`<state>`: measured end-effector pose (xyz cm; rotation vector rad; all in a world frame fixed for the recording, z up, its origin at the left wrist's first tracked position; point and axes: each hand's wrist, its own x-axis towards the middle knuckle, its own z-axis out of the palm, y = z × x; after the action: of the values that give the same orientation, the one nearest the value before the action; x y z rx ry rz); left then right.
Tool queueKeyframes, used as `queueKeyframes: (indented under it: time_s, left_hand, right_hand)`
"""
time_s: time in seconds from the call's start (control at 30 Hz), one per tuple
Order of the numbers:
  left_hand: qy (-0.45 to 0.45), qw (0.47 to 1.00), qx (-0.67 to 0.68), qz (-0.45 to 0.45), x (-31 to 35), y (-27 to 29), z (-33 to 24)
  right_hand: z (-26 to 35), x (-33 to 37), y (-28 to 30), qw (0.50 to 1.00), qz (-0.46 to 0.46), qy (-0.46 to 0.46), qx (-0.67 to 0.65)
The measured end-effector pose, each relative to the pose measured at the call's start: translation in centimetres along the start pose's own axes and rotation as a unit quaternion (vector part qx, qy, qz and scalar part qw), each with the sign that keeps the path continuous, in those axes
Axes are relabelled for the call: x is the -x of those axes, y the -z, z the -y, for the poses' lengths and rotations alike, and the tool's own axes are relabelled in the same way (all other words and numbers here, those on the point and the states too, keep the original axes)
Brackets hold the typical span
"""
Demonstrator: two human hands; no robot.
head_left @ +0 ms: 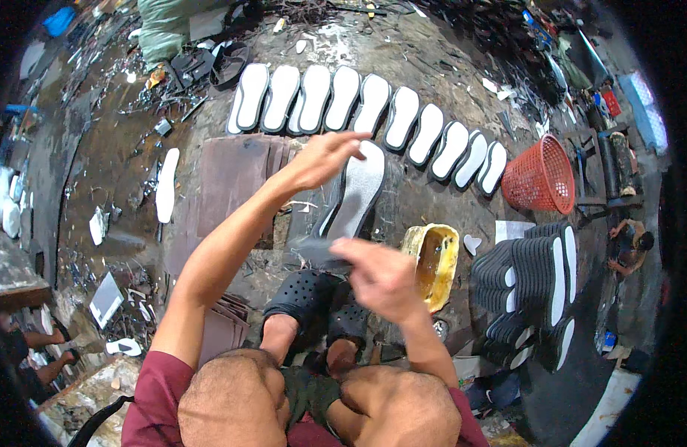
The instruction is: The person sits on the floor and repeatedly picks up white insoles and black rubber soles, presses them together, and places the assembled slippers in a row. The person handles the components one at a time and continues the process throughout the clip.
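A shoe sole with a pale grey top and dark edge lies on the floor in front of my feet. At its far end is my left hand, fingers stretched out over the tip; whether they press on it I cannot tell. My right hand is closed around a dark flat piece, blurred by motion, just over the sole's near end. Right of the sole stands a yellow tub with amber, sticky-looking stuff inside. Beyond, several white-topped dark soles are laid out in a curved row.
A red plastic basket stands at the right, with stacked dark soles nearer me. Brown sheets lie left of the sole. A white sole-shaped piece is farther left. Scraps litter the floor. Another person sits at the far right.
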<state>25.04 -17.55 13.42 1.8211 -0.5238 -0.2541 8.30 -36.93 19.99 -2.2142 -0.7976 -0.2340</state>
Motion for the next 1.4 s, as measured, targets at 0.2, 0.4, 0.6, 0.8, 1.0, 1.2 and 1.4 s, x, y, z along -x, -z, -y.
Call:
queueKeyframes:
  time_s: [0.2, 0.4, 0.6, 0.8, 1.0, 1.2, 1.4]
  left_hand:
    - [-0.007, 0.948, -0.146, -0.282, 13.0, -8.3, -1.5]
    - [0.028, 0.944, -0.224, -0.242, 13.4, -11.3, 0.4]
    - [0.035, 0.943, -0.227, -0.24, 13.1, -11.1, 0.0]
    - [0.017, 0.936, -0.255, -0.244, 12.9, -11.4, 0.3]
    - [0.017, 0.943, -0.223, -0.246, 13.4, -11.2, 0.9]
    - [0.021, 0.941, -0.216, -0.261, 12.7, -12.1, 0.6]
    - [0.007, 0.937, -0.217, -0.273, 13.0, -11.5, 0.8]
  right_hand:
    - [-7.2, -4.4, 5.9, 0.992, -0.097, -0.082, -0.008]
    - [-14.4, -10.0, 0.8, 0.995, 0.057, 0.086, 0.017]
    - [-17.8, -12.5, 1.0, 0.988, 0.103, 0.016, 0.113]
    - [-16.5, -10.4, 3.3, 0.964, 0.148, -0.096, 0.198]
    - [-9.4, -3.3, 1.2, 0.962, 0.156, -0.141, 0.176]
    - [-8.0, -4.0, -0.6, 0.964, 0.015, -0.143, 0.224]
    - [-8.0, -5.0, -0.5, 0.952, -0.019, -0.181, 0.245]
